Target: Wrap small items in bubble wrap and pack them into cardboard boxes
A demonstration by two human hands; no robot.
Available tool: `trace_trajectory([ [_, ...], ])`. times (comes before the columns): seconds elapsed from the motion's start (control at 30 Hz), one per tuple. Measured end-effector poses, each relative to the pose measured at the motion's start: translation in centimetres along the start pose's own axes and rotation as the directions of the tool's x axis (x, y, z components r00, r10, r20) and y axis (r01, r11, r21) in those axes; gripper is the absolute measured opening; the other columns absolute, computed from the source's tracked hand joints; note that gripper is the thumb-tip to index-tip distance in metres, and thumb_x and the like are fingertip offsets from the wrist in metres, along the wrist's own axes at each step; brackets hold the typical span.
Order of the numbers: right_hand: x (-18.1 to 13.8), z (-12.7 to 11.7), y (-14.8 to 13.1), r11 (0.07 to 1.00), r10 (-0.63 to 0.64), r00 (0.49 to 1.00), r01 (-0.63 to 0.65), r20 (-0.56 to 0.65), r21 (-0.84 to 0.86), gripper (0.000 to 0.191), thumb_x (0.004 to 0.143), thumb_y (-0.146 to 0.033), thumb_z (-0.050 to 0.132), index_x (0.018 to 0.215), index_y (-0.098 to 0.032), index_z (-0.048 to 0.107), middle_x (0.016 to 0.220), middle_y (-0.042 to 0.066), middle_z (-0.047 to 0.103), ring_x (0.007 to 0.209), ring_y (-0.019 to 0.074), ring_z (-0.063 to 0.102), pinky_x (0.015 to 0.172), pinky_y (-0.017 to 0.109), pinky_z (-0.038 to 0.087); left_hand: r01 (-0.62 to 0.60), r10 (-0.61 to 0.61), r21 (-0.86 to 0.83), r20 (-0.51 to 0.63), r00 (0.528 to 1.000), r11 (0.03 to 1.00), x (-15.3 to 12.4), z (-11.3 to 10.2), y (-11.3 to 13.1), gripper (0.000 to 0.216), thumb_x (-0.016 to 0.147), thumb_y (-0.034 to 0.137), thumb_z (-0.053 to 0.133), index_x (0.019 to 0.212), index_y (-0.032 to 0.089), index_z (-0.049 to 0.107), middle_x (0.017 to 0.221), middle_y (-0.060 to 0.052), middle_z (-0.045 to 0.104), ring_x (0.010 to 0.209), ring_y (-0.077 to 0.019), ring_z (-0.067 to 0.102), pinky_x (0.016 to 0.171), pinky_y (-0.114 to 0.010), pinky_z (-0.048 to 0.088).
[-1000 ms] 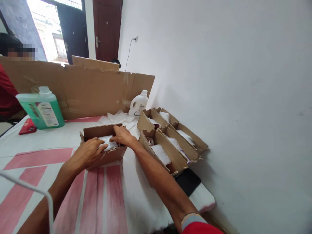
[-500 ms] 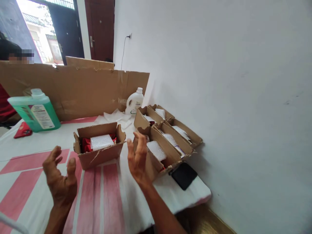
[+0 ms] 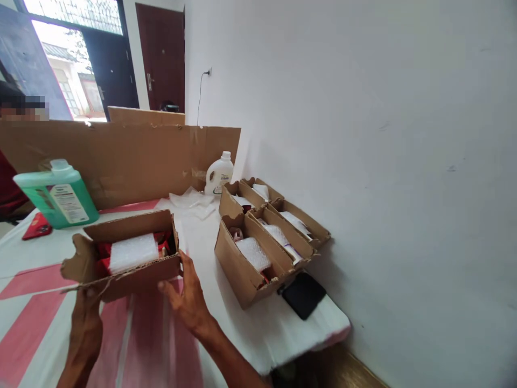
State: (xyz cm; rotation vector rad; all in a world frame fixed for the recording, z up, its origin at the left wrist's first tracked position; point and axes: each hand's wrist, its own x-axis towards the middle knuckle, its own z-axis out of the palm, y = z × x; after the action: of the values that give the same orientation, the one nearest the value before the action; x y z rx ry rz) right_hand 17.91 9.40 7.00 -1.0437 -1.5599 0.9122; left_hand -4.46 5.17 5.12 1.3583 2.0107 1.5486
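An open-topped cardboard box (image 3: 139,281) is between my two hands, close to me on the left of the view. Inside it lie a bubble-wrapped packet (image 3: 133,252) and red wrapping (image 3: 104,250). My left hand (image 3: 85,318) grips the box's near left corner, its fingertips partly hidden beneath the flap. At the right end, my right hand (image 3: 189,302) holds the box, with the fingers along the end wall and the thumb by the near side. Whether the box's base touches the cloth cannot be made out.
Several similar filled boxes (image 3: 238,269) stand together at right against the wall. Near them lie a black flat object (image 3: 304,293) and a white jug (image 3: 220,175). A green liquid bottle (image 3: 60,196), red phone (image 3: 37,226) and cardboard partition (image 3: 133,161) are further off.
Both hands, apart from the box before, now hold it. The box has come nearer and leftward and turned a little. My right hand has left the area beside the grouped boxes.
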Motion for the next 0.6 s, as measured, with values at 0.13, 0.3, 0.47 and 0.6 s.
trace_trajectory([
  [0.13, -2.0, -2.8, 0.0, 0.998, 0.061, 0.995, -0.062, -0.078, -0.012, 0.075, 0.091, -0.046, 0.067, 0.156, -0.025, 0.037, 0.152, 0.012, 0.049, 0.137, 0.0299, 0.051, 0.112, 0.046, 0.047, 0.104, -0.093, -0.105, 0.1, 0.991, 0.989, -1.3, 1.7, 3.2, 0.056, 0.091, 0.067, 0.041, 0.119, 0.023, 0.061, 0.128, -0.009, 0.062, 0.131, -0.033, 0.052, 0.117, -0.052, 0.037],
  [0.3, -2.2, -4.4, -0.4, 0.997, 0.022, 0.992, -0.03, -0.121, -0.066, 0.075, 0.09, -0.043, 0.068, 0.156, -0.024, 0.038, 0.151, 0.013, 0.05, 0.137, 0.0315, 0.051, 0.112, 0.048, 0.047, 0.149, -0.129, -0.138, 0.141, 0.982, 0.979, -1.7, 3.0, 4.3, 0.059, 0.088, 0.07, 0.042, 0.118, 0.023, 0.063, 0.135, -0.01, 0.06, 0.138, -0.0338, 0.047, 0.118, -0.05, 0.035],
  [0.47, -2.1, -2.2, -0.8, 1.0, -0.004, 0.998, 0.004, -0.07, -0.002, 0.076, 0.088, -0.036, 0.07, 0.156, -0.026, 0.038, 0.146, 0.011, 0.056, 0.135, 0.0312, 0.053, 0.112, 0.048, 0.048, 0.136, -0.126, -0.08, 0.12, 0.985, 0.987, 0.1, 0.5, 3.0, 0.062, 0.085, 0.071, 0.049, 0.124, 0.025, 0.062, 0.13, -0.007, 0.065, 0.133, -0.0338, 0.051, 0.113, -0.049, 0.04],
  [0.6, -2.1, -2.7, 0.7, 0.999, 0.026, 0.992, -0.031, -0.127, -0.04, 0.076, 0.091, -0.039, 0.067, 0.158, -0.024, 0.034, 0.155, 0.013, 0.047, 0.142, 0.0311, 0.046, 0.117, 0.05, 0.042, 0.125, -0.085, -0.165, 0.228, 0.97, 0.978, 2.0, 2.9, 3.3, 0.065, 0.082, 0.072, 0.055, 0.125, 0.023, 0.06, 0.129, -0.009, 0.066, 0.128, -0.0327, 0.055, 0.111, -0.047, 0.043],
])
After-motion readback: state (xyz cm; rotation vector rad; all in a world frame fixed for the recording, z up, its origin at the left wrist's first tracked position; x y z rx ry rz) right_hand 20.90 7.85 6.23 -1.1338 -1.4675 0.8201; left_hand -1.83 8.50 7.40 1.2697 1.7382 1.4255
